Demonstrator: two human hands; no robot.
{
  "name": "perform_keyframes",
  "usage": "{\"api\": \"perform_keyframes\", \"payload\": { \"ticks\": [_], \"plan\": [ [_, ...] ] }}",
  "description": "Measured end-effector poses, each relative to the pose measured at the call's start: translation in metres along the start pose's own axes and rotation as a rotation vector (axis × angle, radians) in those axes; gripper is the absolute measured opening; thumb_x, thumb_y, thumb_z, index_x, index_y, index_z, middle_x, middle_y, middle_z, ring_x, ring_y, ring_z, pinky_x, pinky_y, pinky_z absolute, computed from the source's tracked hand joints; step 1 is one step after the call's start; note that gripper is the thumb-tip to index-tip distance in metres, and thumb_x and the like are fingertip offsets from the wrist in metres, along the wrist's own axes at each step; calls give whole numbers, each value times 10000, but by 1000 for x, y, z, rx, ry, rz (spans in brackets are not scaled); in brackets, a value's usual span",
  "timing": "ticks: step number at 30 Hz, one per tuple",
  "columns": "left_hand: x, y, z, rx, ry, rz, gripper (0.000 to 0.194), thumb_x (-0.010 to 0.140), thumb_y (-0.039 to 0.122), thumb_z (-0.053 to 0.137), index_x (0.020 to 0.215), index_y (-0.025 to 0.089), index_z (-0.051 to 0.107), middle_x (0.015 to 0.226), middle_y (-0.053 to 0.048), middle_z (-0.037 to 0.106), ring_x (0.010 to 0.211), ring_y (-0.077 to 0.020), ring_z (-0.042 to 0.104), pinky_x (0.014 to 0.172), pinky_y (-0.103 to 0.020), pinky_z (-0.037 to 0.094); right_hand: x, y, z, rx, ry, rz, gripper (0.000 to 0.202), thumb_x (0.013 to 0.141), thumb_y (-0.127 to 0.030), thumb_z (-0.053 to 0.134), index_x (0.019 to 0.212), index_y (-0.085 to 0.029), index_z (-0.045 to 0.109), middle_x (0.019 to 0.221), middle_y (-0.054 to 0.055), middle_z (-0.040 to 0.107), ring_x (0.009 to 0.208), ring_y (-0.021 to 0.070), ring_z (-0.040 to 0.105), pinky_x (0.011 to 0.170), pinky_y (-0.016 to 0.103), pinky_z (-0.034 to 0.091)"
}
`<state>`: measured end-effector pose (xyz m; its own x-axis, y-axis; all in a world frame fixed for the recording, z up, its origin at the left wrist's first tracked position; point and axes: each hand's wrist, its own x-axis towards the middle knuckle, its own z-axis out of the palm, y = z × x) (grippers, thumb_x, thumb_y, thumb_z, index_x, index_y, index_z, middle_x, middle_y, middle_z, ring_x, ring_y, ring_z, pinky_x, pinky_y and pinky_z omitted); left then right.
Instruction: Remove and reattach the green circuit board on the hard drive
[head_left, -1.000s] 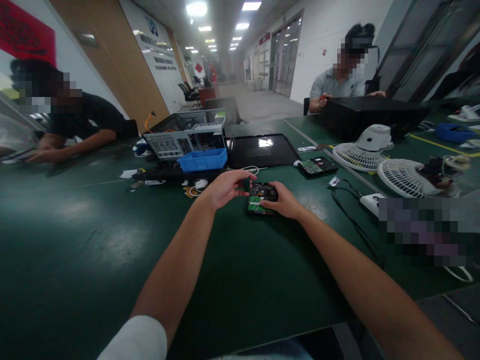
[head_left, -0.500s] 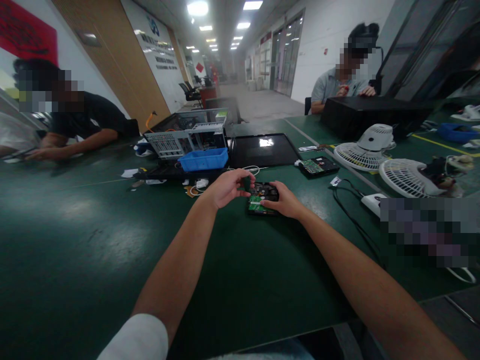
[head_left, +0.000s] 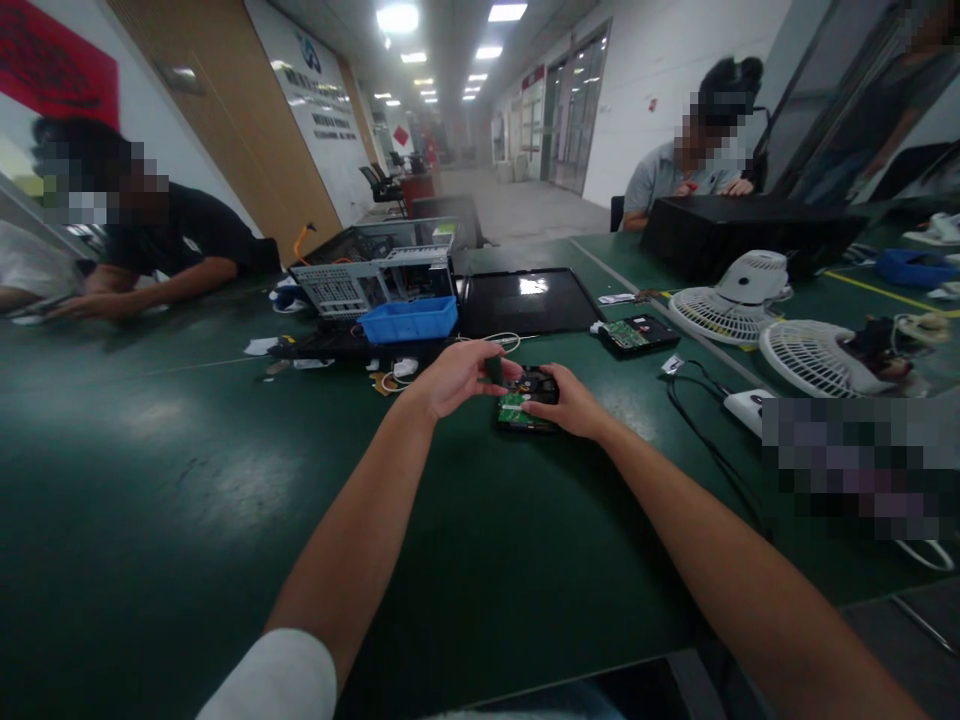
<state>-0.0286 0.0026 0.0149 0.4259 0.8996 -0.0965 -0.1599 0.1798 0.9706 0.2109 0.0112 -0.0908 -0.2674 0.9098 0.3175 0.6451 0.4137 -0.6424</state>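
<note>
A hard drive (head_left: 514,412) lies on the green table, its green circuit board and dark metal face upward. My right hand (head_left: 568,402) grips its right side, thumb over the top and fingers along the far edge. Above the drive's left part is my left hand (head_left: 466,378), thumb and fingers curled together around a small dark shape. What that shape is cannot be made out, and the fingers hide part of the drive. Another hard drive (head_left: 637,334) rests farther back to the right.
A blue bin (head_left: 409,320) stands before an opened computer case (head_left: 337,285). Behind the drive lies a black panel (head_left: 529,302). To the right are white fan parts (head_left: 806,355), a cable (head_left: 694,425) and a large black case (head_left: 750,232). People sit across the table on both sides.
My left hand's fingers have shifted slightly to the right over the drive. My right hand keeps its grip. At the far right, a standing person has come into view.
</note>
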Motion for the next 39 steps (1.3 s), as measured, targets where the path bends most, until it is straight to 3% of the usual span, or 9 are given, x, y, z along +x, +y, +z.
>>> {"api": "perform_keyframes", "payload": {
  "ticks": [6, 10, 16, 23, 33, 39],
  "plan": [
    [0, 3, 1, 110, 15, 58, 231, 813, 323, 709, 929, 124, 700, 1063, -155, 720, 978, -239, 678, 717, -319, 573, -1, 0, 0, 13, 10, -9, 783, 767, -521, 808, 1410, -185, 516, 1400, 170, 546, 1307, 347, 543, 1127, 509, 428],
    [-1, 5, 1, 163, 28, 74, 246, 808, 346, 699, 910, 126, 742, 1011, -115, 693, 906, -198, 644, 666, -280, 543, -1, 0, 1, 6, 4, 1, 785, 774, -524, 805, 1416, -176, 518, 1425, 180, 529, 1333, 351, 526, 1150, 512, 409],
    [0, 2, 0, 81, 19, 31, 300, 830, 382, 673, 982, 127, 719, 941, -121, 713, 870, -211, 667, 671, -299, 540, 0, 1, 1, 4, 11, -3, 792, 760, -523, 820, 1419, -200, 521, 1389, 160, 552, 1320, 349, 534, 1137, 516, 421],
    [1, -1, 4, -39, 55, -11, 226, 838, 342, 632, 944, 142, 647, 934, -157, 755, 891, -253, 715, 683, -329, 559, 0, -1, 1, 7, -3, -1, 777, 769, -524, 806, 1399, -171, 518, 1361, 169, 565, 1272, 343, 562, 1113, 505, 439],
    [2, -1, -2, 105, 75, 58, 270, 818, 379, 673, 913, 134, 732, 924, -102, 672, 853, -196, 635, 611, -266, 522, -1, 1, 2, 10, 18, -2, 782, 762, -510, 819, 1412, -193, 522, 1400, 167, 549, 1328, 354, 531, 1145, 525, 412],
    [2, -1, -1, 52, 23, 22, 288, 839, 389, 655, 971, 136, 693, 897, -119, 711, 845, -220, 675, 630, -296, 535, 0, 1, 1, 2, 2, -5, 785, 763, -518, 817, 1414, -190, 526, 1381, 165, 562, 1309, 348, 543, 1133, 520, 422]
  ]
}}
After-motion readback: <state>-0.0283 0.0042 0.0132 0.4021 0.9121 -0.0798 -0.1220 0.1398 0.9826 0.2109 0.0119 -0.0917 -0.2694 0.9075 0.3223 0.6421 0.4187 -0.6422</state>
